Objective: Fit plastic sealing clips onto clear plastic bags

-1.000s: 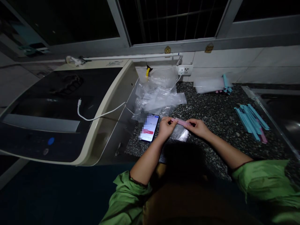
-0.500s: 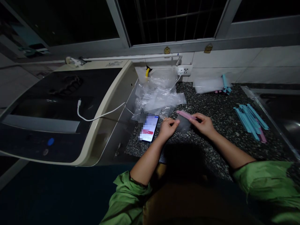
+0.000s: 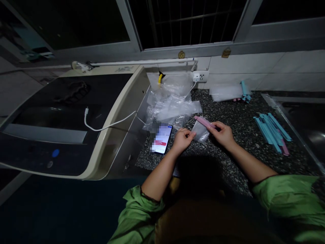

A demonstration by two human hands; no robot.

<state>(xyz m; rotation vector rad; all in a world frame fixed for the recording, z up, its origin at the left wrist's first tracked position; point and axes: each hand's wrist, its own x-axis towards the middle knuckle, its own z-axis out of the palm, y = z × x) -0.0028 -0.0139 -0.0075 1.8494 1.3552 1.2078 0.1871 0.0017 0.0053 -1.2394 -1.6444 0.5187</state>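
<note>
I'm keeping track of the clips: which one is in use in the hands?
The pink clip along the edge of the small bag, held by the right hand. The others lie away from both hands, in the mostly blue pile or near the wall.

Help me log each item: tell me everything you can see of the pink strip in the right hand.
The pink strip is narrow and straight, plastic by its look, with what seems a small tab at its far end. It slants along the upper edge of a clear bag, its near end pinched by the right hand. The left hand holds only the bag. Whether the strip is fastened cannot be told.
</note>
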